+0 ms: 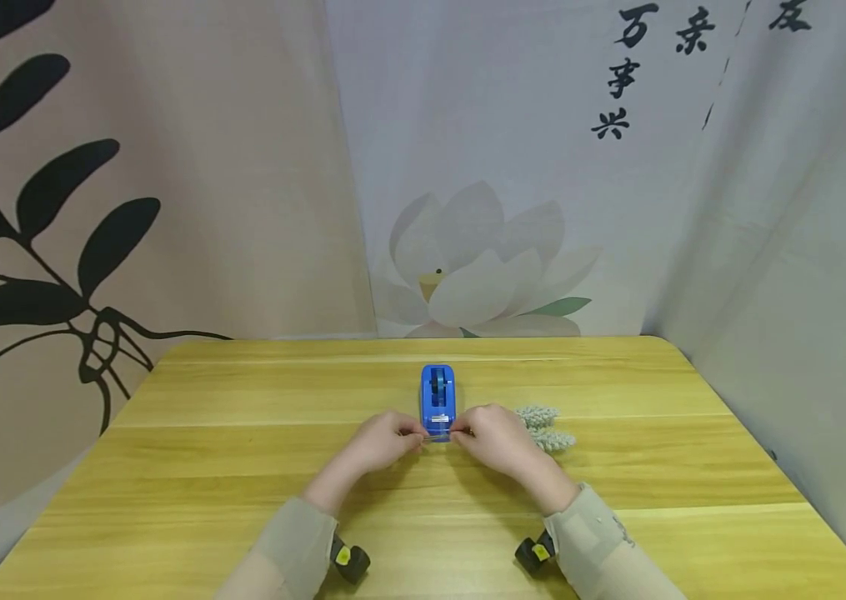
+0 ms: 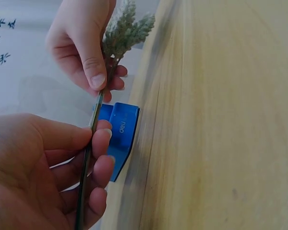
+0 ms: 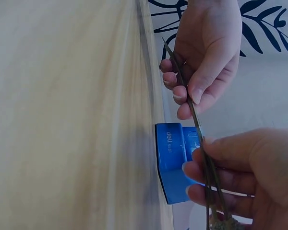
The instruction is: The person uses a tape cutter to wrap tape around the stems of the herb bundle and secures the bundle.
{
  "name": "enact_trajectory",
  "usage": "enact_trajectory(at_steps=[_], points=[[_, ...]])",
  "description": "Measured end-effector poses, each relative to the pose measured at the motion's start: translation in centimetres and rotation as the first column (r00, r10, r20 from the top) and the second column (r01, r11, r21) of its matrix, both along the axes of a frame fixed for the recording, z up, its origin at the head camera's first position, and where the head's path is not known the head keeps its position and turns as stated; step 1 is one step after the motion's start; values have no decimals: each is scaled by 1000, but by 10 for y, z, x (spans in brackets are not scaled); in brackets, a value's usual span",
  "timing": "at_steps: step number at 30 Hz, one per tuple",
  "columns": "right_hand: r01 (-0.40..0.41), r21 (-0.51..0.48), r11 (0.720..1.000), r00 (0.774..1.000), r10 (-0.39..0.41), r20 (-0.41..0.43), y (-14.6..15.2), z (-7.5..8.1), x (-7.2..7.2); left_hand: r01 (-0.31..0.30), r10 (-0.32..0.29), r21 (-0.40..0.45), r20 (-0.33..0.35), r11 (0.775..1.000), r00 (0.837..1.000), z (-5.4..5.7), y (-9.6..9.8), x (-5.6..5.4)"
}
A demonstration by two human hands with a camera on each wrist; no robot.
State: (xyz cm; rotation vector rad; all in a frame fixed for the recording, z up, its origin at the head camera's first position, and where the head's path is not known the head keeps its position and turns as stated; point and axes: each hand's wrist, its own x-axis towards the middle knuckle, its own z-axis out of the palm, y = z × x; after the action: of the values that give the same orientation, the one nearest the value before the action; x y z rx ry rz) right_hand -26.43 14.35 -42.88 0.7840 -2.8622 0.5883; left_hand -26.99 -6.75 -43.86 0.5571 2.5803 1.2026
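Note:
Between thumb and fingers my left hand (image 1: 387, 440) pinches the thin dark stems (image 2: 85, 172) of some flower sprigs. My right hand (image 1: 496, 435) pinches the same stems nearer the flower heads. Pale grey-green flower heads (image 1: 545, 427) stick out to the right, past the right hand. In the left wrist view the sprigs (image 2: 125, 33) fan out beyond the right hand's fingers. A blue tape dispenser (image 1: 438, 402) stands on the table right behind the stems, between both hands. Whether the stems touch it cannot be told.
The wooden table (image 1: 242, 467) spreads out around the hands. Behind it hangs a printed curtain (image 1: 257, 167) with leaves, a lotus and writing. A wrist camera (image 1: 350, 562) sits under the left forearm and another camera (image 1: 535, 553) under the right.

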Motion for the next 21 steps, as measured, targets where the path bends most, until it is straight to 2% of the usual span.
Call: enact_trajectory(at_steps=[6, 12, 21], points=[[23, 18, 1000, 1000, -23, -3, -2, 4, 2, -33, 33, 10, 7, 999, 999, 2, 0, 2], [38, 36, 999, 999, -39, 10, -6, 9, -1, -65, 65, 7, -28, 998, 997, 0, 2, 0], [42, 35, 999, 999, -43, 20, -5, 8, -5, -91, 91, 12, -37, 996, 995, -1, 6, 0]])
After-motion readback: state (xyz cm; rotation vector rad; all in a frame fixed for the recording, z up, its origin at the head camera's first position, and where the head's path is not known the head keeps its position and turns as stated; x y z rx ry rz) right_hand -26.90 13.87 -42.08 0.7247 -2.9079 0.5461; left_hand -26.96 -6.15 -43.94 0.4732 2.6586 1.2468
